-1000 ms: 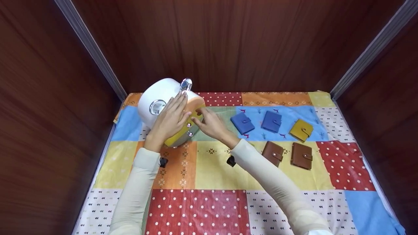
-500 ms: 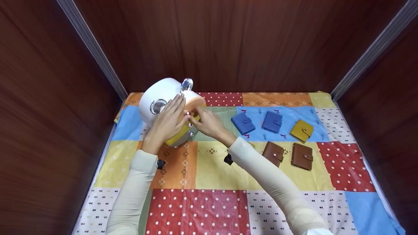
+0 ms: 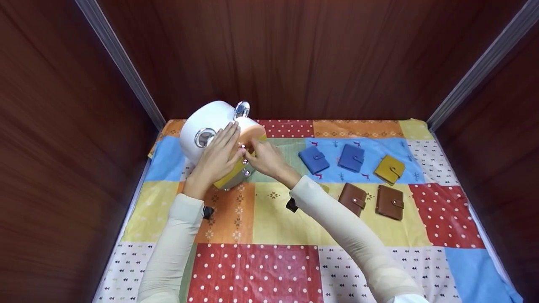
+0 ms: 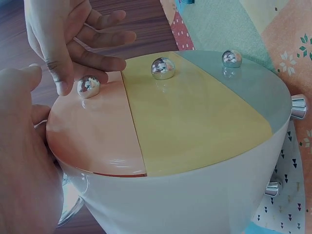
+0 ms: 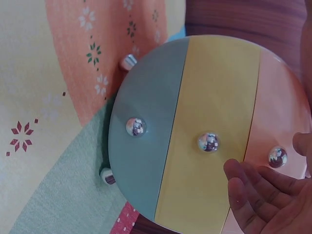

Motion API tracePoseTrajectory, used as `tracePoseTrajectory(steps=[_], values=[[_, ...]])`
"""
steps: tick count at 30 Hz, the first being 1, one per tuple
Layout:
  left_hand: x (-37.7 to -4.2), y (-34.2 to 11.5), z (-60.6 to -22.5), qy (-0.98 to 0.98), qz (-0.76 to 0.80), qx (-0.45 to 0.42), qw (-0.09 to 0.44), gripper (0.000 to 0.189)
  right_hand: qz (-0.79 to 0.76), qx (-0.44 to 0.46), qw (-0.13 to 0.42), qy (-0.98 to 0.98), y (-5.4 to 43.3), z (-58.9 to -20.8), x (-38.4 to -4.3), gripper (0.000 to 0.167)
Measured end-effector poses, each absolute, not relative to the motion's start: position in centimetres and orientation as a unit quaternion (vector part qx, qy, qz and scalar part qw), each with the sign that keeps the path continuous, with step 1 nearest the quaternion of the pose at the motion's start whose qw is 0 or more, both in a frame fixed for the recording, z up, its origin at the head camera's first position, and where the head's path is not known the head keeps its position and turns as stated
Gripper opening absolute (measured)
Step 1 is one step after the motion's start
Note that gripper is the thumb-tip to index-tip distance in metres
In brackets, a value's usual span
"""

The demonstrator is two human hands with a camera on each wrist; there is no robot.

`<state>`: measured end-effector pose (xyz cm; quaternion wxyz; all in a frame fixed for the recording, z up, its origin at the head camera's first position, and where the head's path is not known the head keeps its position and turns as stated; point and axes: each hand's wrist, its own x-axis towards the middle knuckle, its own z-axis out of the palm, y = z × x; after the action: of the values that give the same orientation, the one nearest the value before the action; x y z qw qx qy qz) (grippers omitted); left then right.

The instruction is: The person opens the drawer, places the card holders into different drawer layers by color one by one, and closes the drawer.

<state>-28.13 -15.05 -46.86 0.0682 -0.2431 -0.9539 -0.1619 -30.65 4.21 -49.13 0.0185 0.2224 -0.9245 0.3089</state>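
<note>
In the head view, the white drawer cabinet [image 3: 208,115] stands at nine o'clock from centre. The left hand [image 3: 215,158] rests on it with straight fingers, gripping nothing. The right hand [image 3: 268,159] is around the knob [image 4: 88,86] of the orange drawer [image 4: 100,131]; whether it pinches, I cannot tell.

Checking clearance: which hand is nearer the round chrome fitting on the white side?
Left: the left hand partly covers the round chrome fitting in the head view; the right hand is farther, beside the knob on the orange panel.
</note>
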Motion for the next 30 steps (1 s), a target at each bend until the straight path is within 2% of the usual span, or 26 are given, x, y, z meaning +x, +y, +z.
tracePoseTrajectory(steps=[8,24,30], values=[[-28.24,-15.14,-47.09,-0.951,-0.179,-0.243,0.070,0.068,0.304,0.206,0.041,-0.929,3.70,-49.27,-30.74,0.034],[-28.31,-15.32,-47.27,-0.948,-0.180,-0.251,0.081,0.067,0.290,0.199,0.049,-0.935,3.23,-49.55,-30.83,0.036],[-28.37,-15.47,-47.27,-0.946,-0.183,-0.257,0.078,0.068,0.292,0.200,0.060,-0.933,3.30,-49.67,-30.80,0.032]])
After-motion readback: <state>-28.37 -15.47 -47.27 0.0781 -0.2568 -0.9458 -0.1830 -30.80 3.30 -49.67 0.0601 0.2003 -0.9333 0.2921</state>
